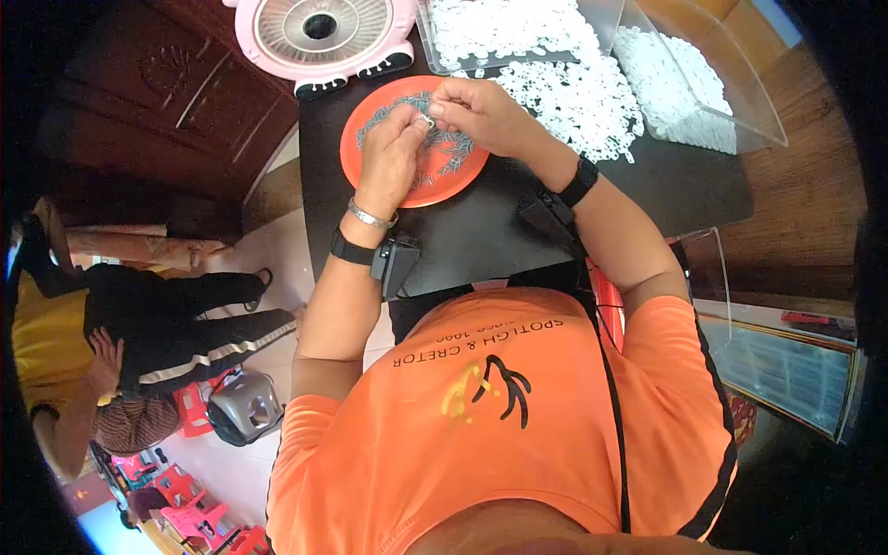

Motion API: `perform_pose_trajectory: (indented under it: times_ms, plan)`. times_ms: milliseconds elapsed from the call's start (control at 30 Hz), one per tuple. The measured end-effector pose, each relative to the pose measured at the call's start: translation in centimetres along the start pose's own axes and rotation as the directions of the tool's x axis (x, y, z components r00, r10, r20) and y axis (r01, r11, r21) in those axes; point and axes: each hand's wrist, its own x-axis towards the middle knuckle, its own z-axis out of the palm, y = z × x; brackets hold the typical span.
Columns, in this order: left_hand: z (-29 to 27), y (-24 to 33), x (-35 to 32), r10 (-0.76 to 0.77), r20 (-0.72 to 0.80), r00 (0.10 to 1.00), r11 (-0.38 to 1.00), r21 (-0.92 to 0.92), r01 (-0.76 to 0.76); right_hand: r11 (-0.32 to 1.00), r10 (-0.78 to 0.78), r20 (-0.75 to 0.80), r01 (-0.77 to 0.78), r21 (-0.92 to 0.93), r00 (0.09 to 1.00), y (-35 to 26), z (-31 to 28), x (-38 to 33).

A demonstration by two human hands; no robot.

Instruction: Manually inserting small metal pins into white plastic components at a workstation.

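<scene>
Over an orange-red plate (407,197) on the dark table, my two hands meet. My left hand (388,157) pinches a small white plastic piece (425,120) between thumb and forefinger. Close against it, my right hand (490,116) has its thumb and fingers pressed together at the same piece; whether it also holds something small is hidden. Many short grey metal pins (453,153), like nails or screws, lie spread on the plate beneath both hands.
Loose white plastic pieces (592,111) cover the table right of the plate. Clear bins (680,92) full of such pieces stand behind and at the right. A pink fan (324,42) stands at the back left. Another person (120,324) is at the left.
</scene>
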Motion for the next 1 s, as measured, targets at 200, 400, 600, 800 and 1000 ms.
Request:
perform_pose_trajectory:
  times_ms: [200, 400, 600, 800, 1000]
  plan:
    - [0.2, -0.4, 0.0, 0.045, -0.022, 0.999, 0.999, 0.025, -0.044, 0.998, -0.039, 0.002, 0.039, -0.046, 0.999, 0.1, 0.1, -0.1]
    - [0.5, 0.0, -0.2, -0.011, -0.042, 0.999, 1.0, 0.008, 0.012, 1.0, -0.014, -0.009, 0.014, -0.002, 1.0, 0.3, 0.4, -0.1]
    - [0.6, 0.5, -0.5, -0.024, -0.068, 0.997, 1.0, 0.013, 0.025, 0.999, -0.045, -0.019, 0.045, -0.022, 0.999, 0.4, 0.6, 0.0]
    - [0.2, 0.2, 0.0, 0.01, -0.001, 1.0, 0.999, -0.053, -0.01, 0.992, -0.058, -0.042, 0.053, -0.116, 0.997, 0.7, 0.7, -0.2]
    - [-0.4, -0.1, 0.3, -0.111, -0.091, 0.99, 0.968, -0.237, 0.087, 0.994, 0.081, -0.105, -0.088, -0.066, 0.991, -0.4, -0.4, 0.2]
